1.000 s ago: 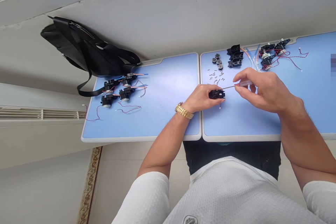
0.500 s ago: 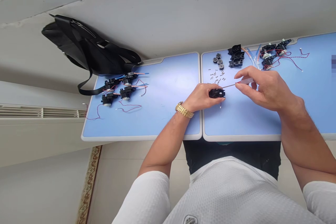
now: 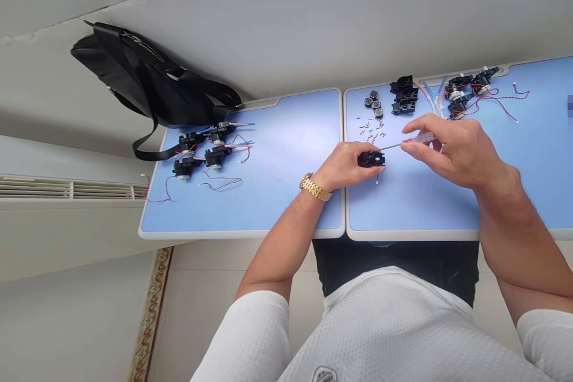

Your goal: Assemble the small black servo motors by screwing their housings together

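Note:
My left hand [image 3: 345,165] grips a small black plastic housing [image 3: 371,159] between thumb and fingers, over the right-hand table. A short wire end hangs below it. In my right hand [image 3: 456,146] is a screwdriver [image 3: 421,138] with a clear handle, its thin shaft running left to the upper edge of the housing. Whether the tip sits on a screw is too small to tell. Just beyond my left hand lie many loose screws [image 3: 370,130], and past them several round black and silver motor-like parts [image 3: 376,105].
Black housings [image 3: 405,95] stand at the table's back, near wired black assemblies [image 3: 461,95] and blue and orange wires [image 3: 432,95]. More wired assemblies [image 3: 215,157] lie on the left table [image 3: 277,191]. A black bag [image 3: 152,80] leans on the wall. A seam divides the tables.
Both hands keep nearly the same position and grip. The view has shifted very slightly.

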Tool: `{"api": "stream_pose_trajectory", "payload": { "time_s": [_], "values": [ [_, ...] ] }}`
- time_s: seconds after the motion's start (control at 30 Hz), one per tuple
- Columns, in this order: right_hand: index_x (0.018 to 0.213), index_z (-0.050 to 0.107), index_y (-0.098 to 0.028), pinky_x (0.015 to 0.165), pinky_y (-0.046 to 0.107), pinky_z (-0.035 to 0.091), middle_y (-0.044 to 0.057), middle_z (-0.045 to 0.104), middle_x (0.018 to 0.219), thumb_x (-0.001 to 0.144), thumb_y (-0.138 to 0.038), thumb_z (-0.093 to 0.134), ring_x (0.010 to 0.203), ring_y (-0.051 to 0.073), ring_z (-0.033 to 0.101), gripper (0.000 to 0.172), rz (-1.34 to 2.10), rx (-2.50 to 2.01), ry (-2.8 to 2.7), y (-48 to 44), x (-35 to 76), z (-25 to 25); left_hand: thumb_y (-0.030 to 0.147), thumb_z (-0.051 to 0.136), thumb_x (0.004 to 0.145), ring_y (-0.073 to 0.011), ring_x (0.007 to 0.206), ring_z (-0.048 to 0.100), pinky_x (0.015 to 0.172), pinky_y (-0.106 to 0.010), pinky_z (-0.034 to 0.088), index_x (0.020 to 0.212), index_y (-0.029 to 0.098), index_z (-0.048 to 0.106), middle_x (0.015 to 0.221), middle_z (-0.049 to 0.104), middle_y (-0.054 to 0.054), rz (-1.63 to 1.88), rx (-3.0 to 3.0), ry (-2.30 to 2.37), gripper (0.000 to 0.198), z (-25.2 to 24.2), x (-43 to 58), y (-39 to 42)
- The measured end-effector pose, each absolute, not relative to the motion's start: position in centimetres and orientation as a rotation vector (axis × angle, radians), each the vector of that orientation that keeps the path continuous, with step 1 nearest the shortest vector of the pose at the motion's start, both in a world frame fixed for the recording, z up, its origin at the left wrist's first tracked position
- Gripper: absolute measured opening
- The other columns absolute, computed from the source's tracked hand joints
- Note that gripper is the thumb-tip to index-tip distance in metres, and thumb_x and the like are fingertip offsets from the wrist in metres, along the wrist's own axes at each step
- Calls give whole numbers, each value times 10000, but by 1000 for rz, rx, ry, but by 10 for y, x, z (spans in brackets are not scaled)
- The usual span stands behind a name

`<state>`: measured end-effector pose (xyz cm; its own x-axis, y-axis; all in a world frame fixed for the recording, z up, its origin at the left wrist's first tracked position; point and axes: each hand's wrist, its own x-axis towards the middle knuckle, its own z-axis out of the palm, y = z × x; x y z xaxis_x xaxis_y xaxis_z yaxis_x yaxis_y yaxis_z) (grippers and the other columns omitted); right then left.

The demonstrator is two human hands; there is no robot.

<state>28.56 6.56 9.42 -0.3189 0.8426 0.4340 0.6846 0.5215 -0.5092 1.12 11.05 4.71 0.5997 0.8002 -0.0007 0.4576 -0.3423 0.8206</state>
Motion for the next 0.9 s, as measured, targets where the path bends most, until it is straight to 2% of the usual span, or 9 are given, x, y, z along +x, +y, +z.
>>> {"api": "stream_pose_trajectory", "payload": {
  "time_s": [0.1,0.2,0.37,0.43,0.5,0.6,0.67,0.73,0.9],
  "values": [
    [1175,742,-283,615,348,538,13,880,970,1068,-347,675,674,214,766,142,376,-1193,-2088,63,281,98,378,875,895,-191,823,788,791,-316,603,1085,194,861,906,870,-33,529,2002,1004,265,47,12,111],
    [1039,727,-293,574,347,506,-3,858,899,1069,-335,669,640,200,736,77,326,-1167,-2085,63,280,98,378,872,897,-191,827,791,802,-318,604,1079,198,860,906,870,-29,535,2013,1001,257,47,12,110],
    [816,683,-298,542,362,441,-36,716,613,1092,-515,694,497,179,598,351,131,-1263,-2103,69,287,91,380,864,901,-196,849,803,817,-324,612,1111,198,862,911,878,-30,523,2023,997,277,48,11,110],
    [797,681,-292,524,364,402,-37,672,560,1100,-580,677,474,180,577,418,92,-1283,-2117,69,288,89,390,862,905,-199,855,806,815,-325,614,1121,199,863,912,879,-32,522,2021,996,288,48,11,110],
    [911,731,-290,554,361,438,-29,739,636,1103,-559,676,523,192,644,335,127,-1272,-2114,68,286,91,396,867,904,-198,851,806,807,-322,612,1126,198,863,918,881,-35,521,2017,1002,297,48,11,110],
    [1147,740,-279,645,357,540,3,866,907,1087,-406,673,668,212,764,155,273,-1204,-2111,64,281,96,384,870,904,-191,833,798,798,-319,608,1105,193,859,919,879,-35,516,2011,1004,278,48,11,110],
    [1148,719,-277,659,354,556,13,874,978,1075,-338,655,714,215,787,114,331,-1160,-2112,63,278,98,375,867,906,-189,829,797,802,-317,609,1083,192,857,914,876,-33,518,2017,999,254,49,12,110],
    [1067,708,-285,637,352,536,4,856,923,1084,-347,648,698,213,776,88,317,-1158,-2106,64,279,97,371,866,905,-190,833,801,807,-317,613,1079,196,856,907,874,-29,519,2026,996,247,49,12,110],
    [828,663,-289,547,364,415,-28,714,616,1110,-593,671,504,182,605,415,147,-1262,-2109,70,287,88,379,867,898,-198,850,807,814,-324,619,1097,202,864,917,879,-30,524,2031,1001,267,48,11,110]
  ]
}}
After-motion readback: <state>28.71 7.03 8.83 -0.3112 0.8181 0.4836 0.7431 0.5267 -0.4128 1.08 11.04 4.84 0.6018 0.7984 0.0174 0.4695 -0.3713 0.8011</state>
